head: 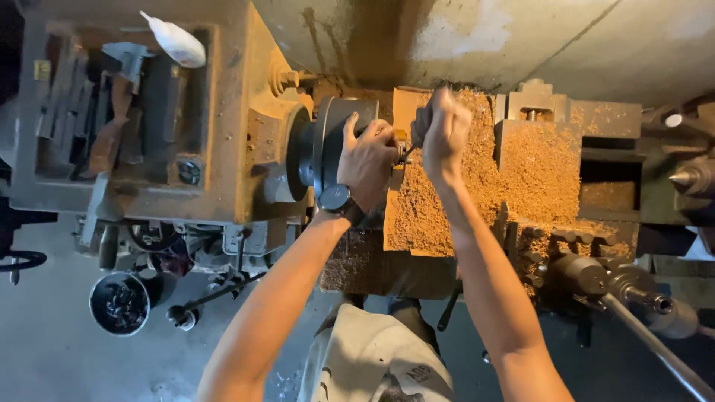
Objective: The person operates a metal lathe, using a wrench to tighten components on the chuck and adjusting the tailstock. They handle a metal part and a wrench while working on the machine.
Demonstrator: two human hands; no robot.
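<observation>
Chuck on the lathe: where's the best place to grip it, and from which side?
Probably the outer rim of the chuck, coming from above on the operator's side. It is a wide dark disc with its axis level, so the curved rim is the only broad surface open to a palm; the left hand already lies over it that way. The right hand is fisted at its face.

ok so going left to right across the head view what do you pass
round tin of dark bits on the floor → white squeeze bottle → lathe chuck → left hand → right hand → shavings-covered carriage → pointed tailstock centre
</observation>
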